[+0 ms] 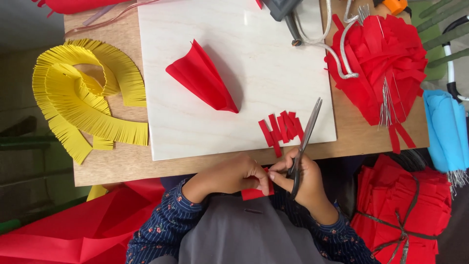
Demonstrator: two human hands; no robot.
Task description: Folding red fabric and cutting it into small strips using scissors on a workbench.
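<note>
1. Head view first: the person's left hand [234, 175] is pinched shut on a small red paper piece [255, 193], thumb and fingertips clamped on its top edge, right at the near edge of the wooden table [117, 166]. Looks like it's held low and close so the blades get a clean line.
2. Same view, the right hand [303, 178] is curled through the handles of the scissors [305, 139], fingers closed round them. Blades point up and away over the white board [254, 73], nearly together.
3. The paper piece sits between both hands, touching the left fingertips and just beside the right ones, below the scissor pivot.
4. Cut red strips [282, 128] lie on the board just beside the blades, probably dropped where they fell.
5. Further off: a folded red paper cone [202, 77] on the board, yellow fringed paper [88, 98] on the left, a red fringe pile [383, 63] on the right.
</note>
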